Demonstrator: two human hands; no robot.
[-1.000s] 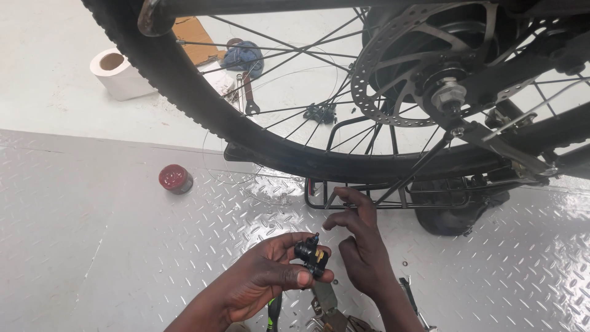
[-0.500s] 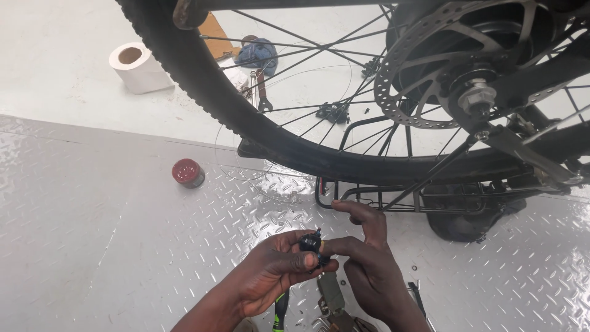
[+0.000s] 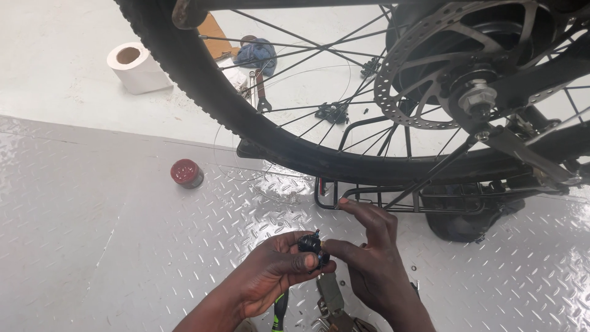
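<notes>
Just below the wheel (image 3: 258, 129), both hands have closed in: left hand (image 3: 270, 273) pinches the small black part (image 3: 312, 247), right hand (image 3: 369, 258) now grips its other side, forefinger lifted.

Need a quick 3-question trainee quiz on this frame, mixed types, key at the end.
1. True or false: both hands pinch the small black part together.
2. The red round cap lies on: A) the diamond-plate floor, B) the rear rack, C) the paper roll.
3. What white thing stands on the pale floor at upper left?

Key:
1. True: left hand and right hand meet on it.
2. A, the diamond-plate floor, clear of the wheel.
3. The paper roll.
</notes>
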